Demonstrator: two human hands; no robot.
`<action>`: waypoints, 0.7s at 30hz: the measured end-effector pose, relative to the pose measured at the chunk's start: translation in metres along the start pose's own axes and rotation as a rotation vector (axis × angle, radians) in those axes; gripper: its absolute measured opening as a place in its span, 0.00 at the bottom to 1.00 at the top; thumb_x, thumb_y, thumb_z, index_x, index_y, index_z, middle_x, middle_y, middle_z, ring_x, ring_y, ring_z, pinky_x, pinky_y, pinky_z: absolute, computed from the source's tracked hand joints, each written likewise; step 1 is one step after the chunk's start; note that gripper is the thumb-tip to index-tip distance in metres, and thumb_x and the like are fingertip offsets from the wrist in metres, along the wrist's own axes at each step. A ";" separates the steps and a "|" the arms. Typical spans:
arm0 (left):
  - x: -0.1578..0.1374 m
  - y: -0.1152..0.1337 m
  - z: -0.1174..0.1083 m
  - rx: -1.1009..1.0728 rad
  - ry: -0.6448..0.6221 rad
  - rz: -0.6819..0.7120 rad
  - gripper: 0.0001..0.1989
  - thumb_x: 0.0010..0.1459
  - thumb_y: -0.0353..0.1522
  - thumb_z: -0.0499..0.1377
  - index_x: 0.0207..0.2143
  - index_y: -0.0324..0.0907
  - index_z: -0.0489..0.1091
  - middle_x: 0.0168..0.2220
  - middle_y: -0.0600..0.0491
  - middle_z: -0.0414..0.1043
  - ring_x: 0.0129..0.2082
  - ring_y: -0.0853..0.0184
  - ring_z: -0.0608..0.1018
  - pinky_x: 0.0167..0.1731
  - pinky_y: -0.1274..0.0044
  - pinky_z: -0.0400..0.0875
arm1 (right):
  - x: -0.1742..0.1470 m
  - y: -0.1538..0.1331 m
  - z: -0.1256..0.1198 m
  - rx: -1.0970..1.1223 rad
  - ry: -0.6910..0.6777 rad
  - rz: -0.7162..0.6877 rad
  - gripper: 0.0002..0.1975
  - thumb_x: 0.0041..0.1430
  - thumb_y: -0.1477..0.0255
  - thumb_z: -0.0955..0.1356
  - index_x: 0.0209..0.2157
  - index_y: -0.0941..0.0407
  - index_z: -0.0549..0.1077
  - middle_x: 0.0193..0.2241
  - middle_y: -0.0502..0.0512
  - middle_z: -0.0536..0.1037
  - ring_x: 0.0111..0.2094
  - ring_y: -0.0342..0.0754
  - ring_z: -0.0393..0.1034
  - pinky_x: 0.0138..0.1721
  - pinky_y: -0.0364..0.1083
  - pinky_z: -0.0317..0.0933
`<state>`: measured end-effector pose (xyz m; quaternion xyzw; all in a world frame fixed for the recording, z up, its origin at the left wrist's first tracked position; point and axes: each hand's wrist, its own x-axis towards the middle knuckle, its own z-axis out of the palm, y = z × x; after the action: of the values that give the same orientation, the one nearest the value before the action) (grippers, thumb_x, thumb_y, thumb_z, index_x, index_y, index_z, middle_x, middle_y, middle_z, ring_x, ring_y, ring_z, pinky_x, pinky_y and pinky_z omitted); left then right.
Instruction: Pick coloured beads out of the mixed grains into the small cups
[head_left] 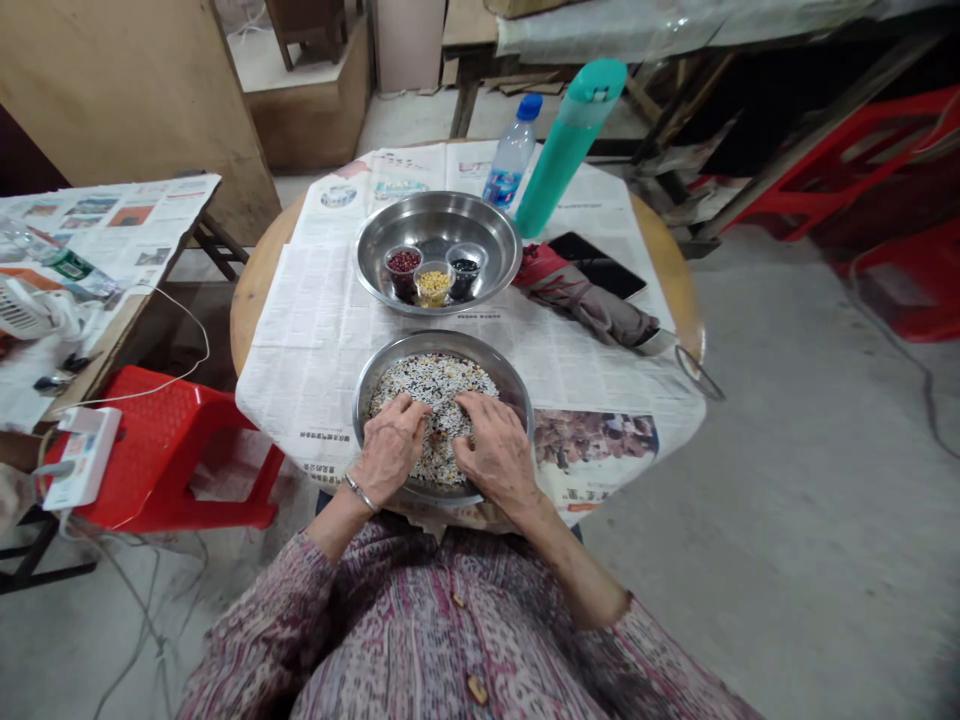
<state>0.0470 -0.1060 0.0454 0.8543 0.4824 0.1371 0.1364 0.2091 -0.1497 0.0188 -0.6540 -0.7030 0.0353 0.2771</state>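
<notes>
Grain (435,375) lies in the near bowl (450,342); left hand (386,450) and right hand (499,450) curl into it, whether pinching any impossible to tell. A hasty sweep could spill some onto the newspaper (300,330).

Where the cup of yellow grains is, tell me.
In the head view, the cup stands inside the farther bowl, between red grains, left, and black grains, right.

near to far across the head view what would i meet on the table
Round silver metal bowl of mixed grains with left hand and right hand in it → small clear cup of yellow grains → clear bottle with blue cap
</notes>
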 end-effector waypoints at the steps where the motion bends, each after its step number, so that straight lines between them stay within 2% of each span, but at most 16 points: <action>1: 0.001 0.001 -0.001 0.016 -0.019 0.004 0.11 0.67 0.28 0.51 0.46 0.46 0.70 0.41 0.52 0.70 0.42 0.68 0.73 0.46 0.78 0.69 | 0.000 0.000 0.000 -0.002 0.006 0.000 0.24 0.50 0.80 0.62 0.51 0.60 0.69 0.52 0.62 0.75 0.55 0.56 0.66 0.57 0.54 0.58; 7: 0.008 0.008 -0.009 0.104 -0.159 0.054 0.12 0.67 0.29 0.50 0.47 0.47 0.71 0.43 0.51 0.69 0.44 0.67 0.72 0.43 0.78 0.69 | -0.002 -0.001 0.004 -0.004 0.027 -0.002 0.22 0.50 0.81 0.62 0.49 0.61 0.70 0.50 0.63 0.75 0.54 0.56 0.66 0.57 0.54 0.59; 14: 0.007 0.001 -0.008 0.129 -0.118 0.000 0.12 0.68 0.32 0.49 0.43 0.45 0.73 0.42 0.51 0.70 0.44 0.66 0.72 0.45 0.77 0.69 | -0.001 -0.002 0.003 0.032 0.011 0.004 0.22 0.51 0.81 0.61 0.49 0.59 0.69 0.50 0.63 0.75 0.54 0.56 0.66 0.57 0.55 0.60; 21: 0.011 0.007 -0.004 0.096 -0.108 0.055 0.11 0.68 0.31 0.50 0.44 0.45 0.72 0.41 0.51 0.70 0.45 0.66 0.72 0.47 0.76 0.69 | -0.001 -0.002 0.003 0.047 0.021 0.007 0.23 0.50 0.81 0.61 0.50 0.59 0.69 0.49 0.64 0.75 0.53 0.56 0.66 0.56 0.55 0.61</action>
<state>0.0563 -0.0996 0.0529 0.8789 0.4567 0.0713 0.1174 0.2054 -0.1502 0.0164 -0.6502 -0.6966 0.0459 0.2997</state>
